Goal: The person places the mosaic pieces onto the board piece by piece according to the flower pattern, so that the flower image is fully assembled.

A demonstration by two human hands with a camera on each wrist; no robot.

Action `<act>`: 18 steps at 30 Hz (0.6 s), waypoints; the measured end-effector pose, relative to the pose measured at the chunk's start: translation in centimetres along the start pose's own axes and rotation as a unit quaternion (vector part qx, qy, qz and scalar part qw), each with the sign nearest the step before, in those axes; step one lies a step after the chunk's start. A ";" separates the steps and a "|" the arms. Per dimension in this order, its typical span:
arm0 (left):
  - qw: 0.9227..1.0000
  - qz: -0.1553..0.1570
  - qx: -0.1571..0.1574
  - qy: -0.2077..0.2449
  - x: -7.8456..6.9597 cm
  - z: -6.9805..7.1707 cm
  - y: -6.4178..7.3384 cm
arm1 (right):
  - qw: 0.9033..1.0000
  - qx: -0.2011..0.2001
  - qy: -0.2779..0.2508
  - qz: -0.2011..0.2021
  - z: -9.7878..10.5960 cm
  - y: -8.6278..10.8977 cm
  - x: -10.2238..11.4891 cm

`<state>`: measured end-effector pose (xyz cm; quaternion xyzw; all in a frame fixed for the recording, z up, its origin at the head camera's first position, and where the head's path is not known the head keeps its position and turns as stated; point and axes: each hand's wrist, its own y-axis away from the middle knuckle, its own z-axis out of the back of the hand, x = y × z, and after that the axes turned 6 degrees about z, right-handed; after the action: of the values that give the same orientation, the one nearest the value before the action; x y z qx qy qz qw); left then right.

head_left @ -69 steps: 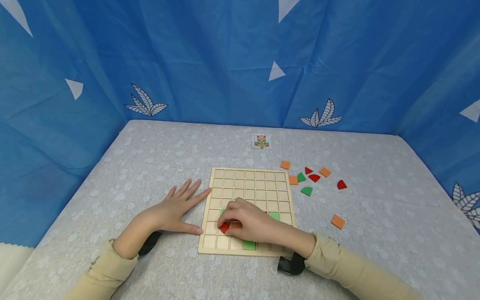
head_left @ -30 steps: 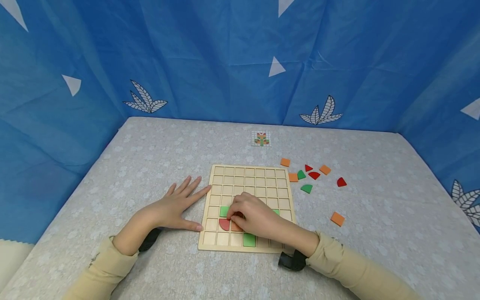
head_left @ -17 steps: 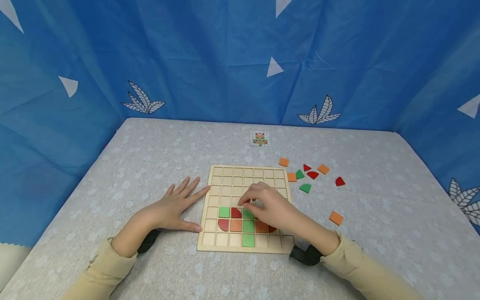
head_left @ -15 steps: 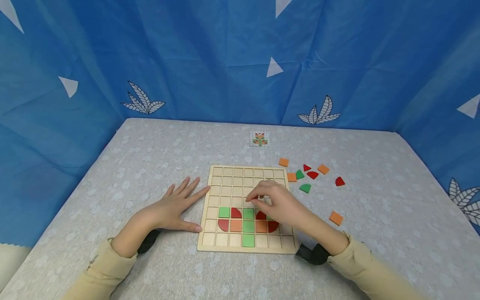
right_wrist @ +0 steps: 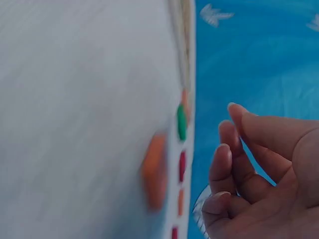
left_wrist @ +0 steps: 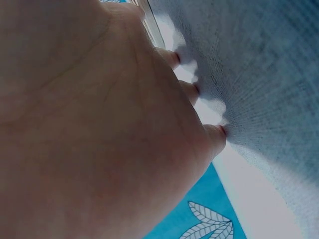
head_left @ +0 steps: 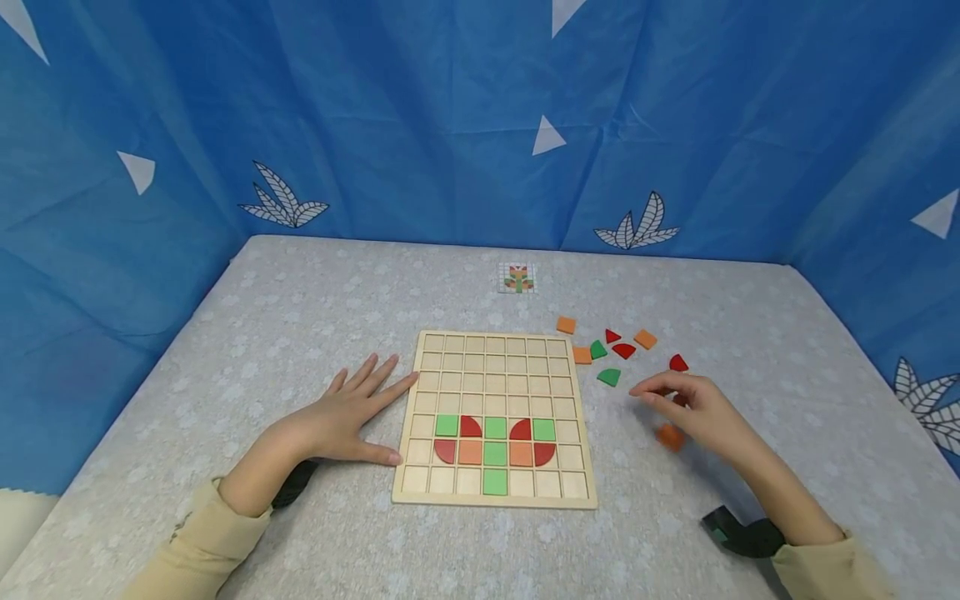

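My left hand (head_left: 337, 421) lies flat with spread fingers on the cloth, fingertips and thumb touching the left edge of the wooden grid board (head_left: 432, 502). Green squares (head_left: 495, 454), orange squares (head_left: 470, 452) and red quarter-circles (head_left: 544, 454) sit in the board's lower rows. To the right of the board, my right hand (head_left: 701, 408) hovers above the table, fingers loosely bent. The right wrist view shows nothing between its fingers (right_wrist: 227, 162). Partly below this hand lies an orange square (head_left: 670, 437); a red quarter-circle (head_left: 678, 362) lies just beyond it.
Loose pieces lie right of the board, among them a green quarter-circle (head_left: 609, 377), a small red triangle (head_left: 612, 336) and an orange square (head_left: 645, 339). A small pattern card (head_left: 517, 278) lies behind the board. Blue curtain (head_left: 420, 125) surrounds the table's far sides.
My right hand has left the red quarter-circle in the board's lower left and moved right, off the board, to above the loose pieces. My left hand has stayed in place.
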<state>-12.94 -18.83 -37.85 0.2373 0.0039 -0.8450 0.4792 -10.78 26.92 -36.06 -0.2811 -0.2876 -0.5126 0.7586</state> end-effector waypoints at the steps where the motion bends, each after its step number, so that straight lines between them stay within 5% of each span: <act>1: 1.000 -0.001 -0.001 0.001 0.0 0.0 0.0 | 1.000 0.000 0.013 -0.001 0.2 0.3 -0.4; 8: 1.000 0.000 0.002 -0.004 -0.1 0.0 -0.1 | 0.997 0.032 0.071 0.007 1.3 1.5 -2.5; 18: 1.000 0.002 0.006 -0.004 0.0 0.0 -0.1 | 0.991 0.090 -0.018 0.092 2.7 2.3 -5.5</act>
<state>-13.04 -18.81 -37.85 0.2369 -0.0034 -0.8451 0.4792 -10.70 32.95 -38.49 -0.2461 -0.3190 -0.4073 0.8196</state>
